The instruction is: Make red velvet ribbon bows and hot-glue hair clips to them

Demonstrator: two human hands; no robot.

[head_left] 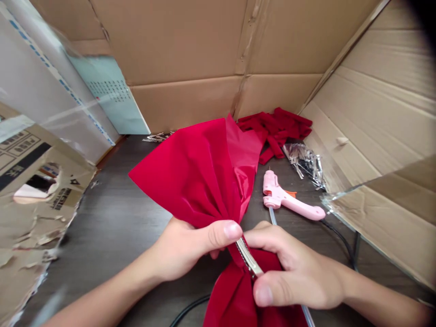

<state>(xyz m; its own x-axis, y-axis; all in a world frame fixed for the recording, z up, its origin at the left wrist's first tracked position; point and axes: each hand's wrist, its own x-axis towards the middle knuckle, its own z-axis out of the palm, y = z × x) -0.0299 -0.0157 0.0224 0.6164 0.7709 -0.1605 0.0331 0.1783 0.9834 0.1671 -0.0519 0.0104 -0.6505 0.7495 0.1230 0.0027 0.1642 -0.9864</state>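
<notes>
Left hand (184, 250), right hand (293, 272), gathered red bow (194, 177)

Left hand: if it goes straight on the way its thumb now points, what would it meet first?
The left hand, on the gathered red cloth, would probably meet the index finger of the right hand first, just above the metal alligator clip; depth is unclear, so the clip could come first.

left hand (180, 250): closed, thumb on top | right hand (293, 268): closed, thumb below
</notes>
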